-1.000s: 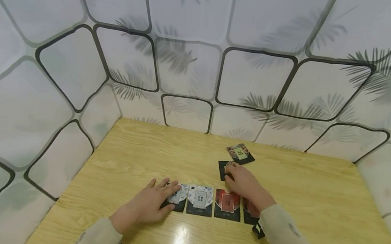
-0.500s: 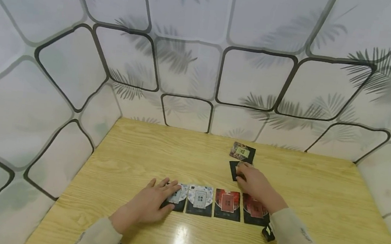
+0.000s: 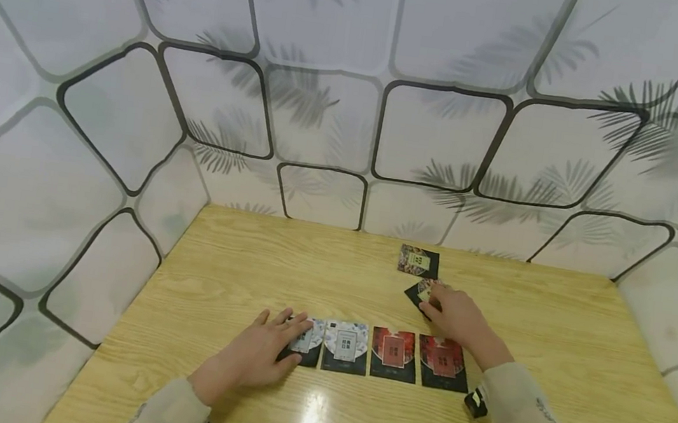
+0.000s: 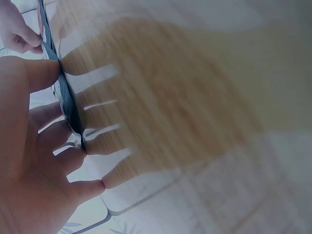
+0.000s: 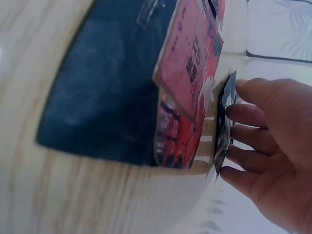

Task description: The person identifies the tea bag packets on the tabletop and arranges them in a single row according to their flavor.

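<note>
My left hand (image 3: 261,349) rests flat on the table with its fingertips over the leftmost white-and-black sachet (image 3: 311,349). In the left wrist view its spread fingers touch that sachet's dark edge (image 4: 73,114). My right hand (image 3: 459,318) lies over a black sachet with a brown print (image 3: 416,297), which sits turned at an angle. In the right wrist view, the thumb and fingertips press on this sachet (image 5: 225,122). Behind it lies a similar black-and-brown sachet (image 3: 418,261). In front stand in a row another white-and-black sachet (image 3: 345,348) and two red-and-black ones (image 3: 394,354) (image 3: 443,363).
The light wooden table (image 3: 232,255) reaches back to a pale patterned wall (image 3: 322,195). Patterned panels also enclose the left and right sides. A bright reflection shows on the table's front part.
My right hand has slid to the right with the black-and-brown sachet, which has turned. The sachet behind it has also turned and straightened. My left hand stays in place.
</note>
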